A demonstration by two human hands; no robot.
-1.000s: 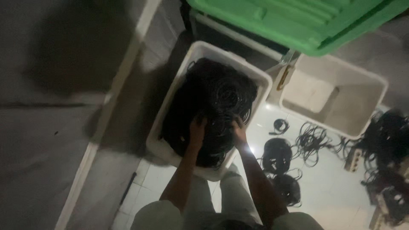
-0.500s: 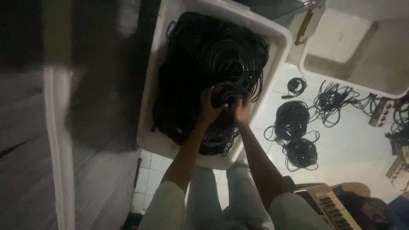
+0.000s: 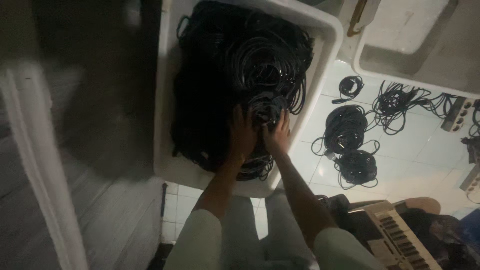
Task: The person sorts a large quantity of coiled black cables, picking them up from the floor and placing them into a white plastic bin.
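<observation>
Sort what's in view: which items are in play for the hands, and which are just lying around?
In play:
- left hand and right hand, both in the pile
- tangled heap of black cables
- white plastic tub holding them

Lying about:
- coiled black cable bundles on the white tile floor
- empty white tub
- beige keyboard
- power strip
</observation>
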